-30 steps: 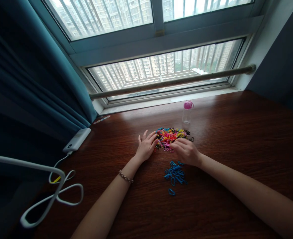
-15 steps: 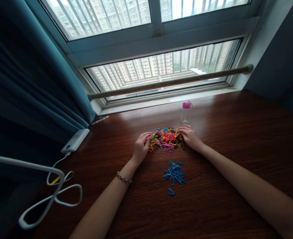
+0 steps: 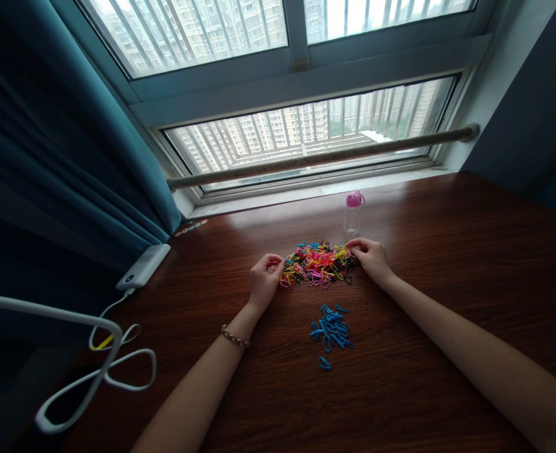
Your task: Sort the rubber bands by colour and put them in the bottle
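A mixed pile of small coloured rubber bands [image 3: 319, 263] lies on the brown wooden table, in red, pink, yellow, black and some blue. At the pile's left edge my left hand [image 3: 264, 277] is closed in a pinch on rubber bands there. My right hand [image 3: 372, 259] pinches at the upper right edge, with yellow bands at its fingertips. Which single bands are between the fingers is too small to see. Closer to me sits a separate heap of blue rubber bands [image 3: 333, 327], with one blue band [image 3: 324, 363] lying apart below it.
A clear bottle with a pink cap [image 3: 353, 211] stands behind the pile. On the left are a white power bank [image 3: 144, 267], a looped white cable [image 3: 131, 371] and a blue curtain [image 3: 93, 126]. A rail [image 3: 325, 158] crosses the window behind the table [image 3: 424, 251].
My right hand has moved slightly right, drawing yellow bands outward at the edge. My left hand has shifted a little left, its fingers more tightly bent. The blue heap is unchanged.
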`<state>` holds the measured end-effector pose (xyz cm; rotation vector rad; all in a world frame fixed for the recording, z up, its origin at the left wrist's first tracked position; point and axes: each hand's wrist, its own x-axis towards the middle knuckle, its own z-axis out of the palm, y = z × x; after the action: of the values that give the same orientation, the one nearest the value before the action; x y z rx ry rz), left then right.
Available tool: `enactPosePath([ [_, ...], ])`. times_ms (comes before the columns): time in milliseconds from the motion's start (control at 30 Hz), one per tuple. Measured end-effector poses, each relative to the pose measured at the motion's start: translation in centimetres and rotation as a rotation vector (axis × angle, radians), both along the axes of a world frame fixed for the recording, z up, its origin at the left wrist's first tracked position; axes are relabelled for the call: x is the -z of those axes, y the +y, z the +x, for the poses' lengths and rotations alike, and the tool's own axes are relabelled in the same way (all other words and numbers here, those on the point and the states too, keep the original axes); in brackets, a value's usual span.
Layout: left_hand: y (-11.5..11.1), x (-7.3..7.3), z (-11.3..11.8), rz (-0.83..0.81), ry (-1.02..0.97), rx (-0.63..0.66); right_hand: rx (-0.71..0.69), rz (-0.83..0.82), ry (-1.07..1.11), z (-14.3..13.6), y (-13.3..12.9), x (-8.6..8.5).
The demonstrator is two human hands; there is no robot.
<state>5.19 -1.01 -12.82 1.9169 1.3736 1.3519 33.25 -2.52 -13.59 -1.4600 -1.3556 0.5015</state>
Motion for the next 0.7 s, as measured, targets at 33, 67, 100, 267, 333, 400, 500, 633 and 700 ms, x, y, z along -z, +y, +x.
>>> enactPosePath([
  [33, -0.1, -0.1, 0.0, 0.006, -0.007, 0.006, -0.006, 0.011, 0.023, 0.0, 0.0, 0.0],
  [67, -0.1, -0.2, 0.1, 0.012, -0.014, 0.015, -0.012, 0.021, 0.044, 0.0, 0.0, 0.0],
  [100, -0.1, -0.2, 0.1, 0.017, -0.019, 0.025, -0.016, 0.027, 0.061, -0.1, 0.1, 0.0],
  [267, -0.1, -0.4, -0.2, 0.017, 0.031, 0.078, -0.020, 0.017, 0.085, 0.0, 0.1, 0.1],
  [333, -0.5, -0.6, 0.0, 0.025, 0.051, 0.097, -0.010, 0.022, 0.090, 0.0, 0.2, 0.1],
  [400, -1.2, -1.0, 0.6, 0.051, 0.058, 0.127, 0.011, 0.034, 0.087, 0.0, 0.2, 0.0],
  [500, -3.2, -1.6, 2.3, 0.126, 0.106, 0.299, 0.063, 0.042, 0.050, 0.0, 0.2, -0.2],
  [633, -5.6, -2.7, 4.0, 0.248, 0.423, 0.698, 0.130, 0.067, -0.062, -0.3, -0.5, -0.9],
  [700, -5.8, -3.0, 4.0, 0.296, 0.547, 0.709, 0.097, 0.132, -0.156, -0.8, -1.2, -1.5],
])
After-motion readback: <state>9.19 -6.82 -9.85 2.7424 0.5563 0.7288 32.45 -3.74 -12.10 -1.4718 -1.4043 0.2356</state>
